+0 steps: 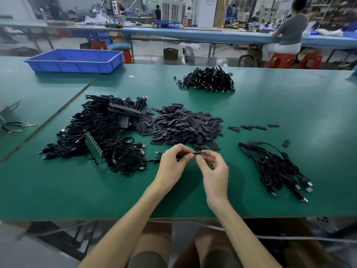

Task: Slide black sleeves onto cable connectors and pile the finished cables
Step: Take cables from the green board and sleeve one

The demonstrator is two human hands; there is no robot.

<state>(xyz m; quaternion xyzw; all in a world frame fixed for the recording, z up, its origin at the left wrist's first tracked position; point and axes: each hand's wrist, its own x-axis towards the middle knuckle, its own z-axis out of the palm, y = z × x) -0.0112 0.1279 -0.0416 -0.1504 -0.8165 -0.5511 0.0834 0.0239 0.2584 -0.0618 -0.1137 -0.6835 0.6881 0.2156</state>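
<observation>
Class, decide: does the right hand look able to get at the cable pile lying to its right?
Probably yes. Only bare green table lies between the right hand and that cable pile, though it is busy pinching the connector.

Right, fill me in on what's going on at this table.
A person at the green table is working on one cable. The left hand and right hand both pinch its connector just in front of the sleeve pile, apparently fitting a sleeve, though that is too small to confirm. A big tangle of cables lies to the left, a smaller bundle to the right, and another heap sits farther back.
</observation>
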